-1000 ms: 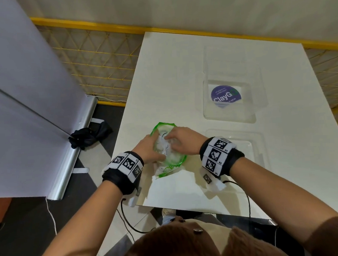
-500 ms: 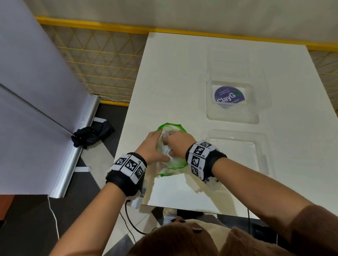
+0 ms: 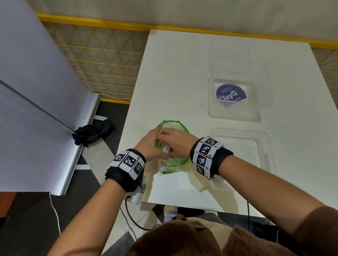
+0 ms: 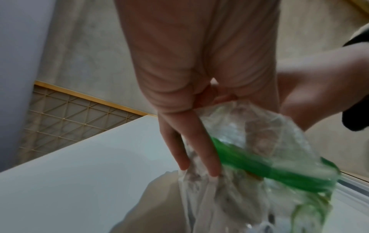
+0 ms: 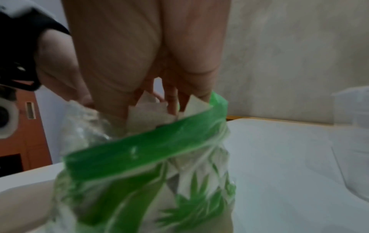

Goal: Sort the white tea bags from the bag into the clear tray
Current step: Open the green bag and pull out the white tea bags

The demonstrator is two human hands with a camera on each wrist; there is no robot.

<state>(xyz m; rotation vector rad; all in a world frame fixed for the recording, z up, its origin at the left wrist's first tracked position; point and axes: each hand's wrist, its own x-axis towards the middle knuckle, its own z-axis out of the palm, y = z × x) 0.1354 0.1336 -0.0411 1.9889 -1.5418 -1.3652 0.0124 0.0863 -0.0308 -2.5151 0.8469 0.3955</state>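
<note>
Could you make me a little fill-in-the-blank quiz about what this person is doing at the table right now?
1. Both hands are working at a clear plastic bag with a ____ rim.
2. The right hand reaches into the bag for white ____ bags.
3. The round sticker under the far tray is ____.
4. The near tray lies on the person's ____ side of the bag.

Missing words: green; tea; purple; right

We note a white worktop (image 3: 181, 83) against a pale plaster wall (image 3: 176, 4) edged by a yellow rail (image 3: 102, 23). Yellow lattice netting (image 3: 104, 58) fills the gap left of it. A large white panel (image 3: 20, 97) stands left on a metal base (image 3: 71, 165), dark cloth (image 3: 93, 133) beside it. Floor dark with pale tiles.
</note>
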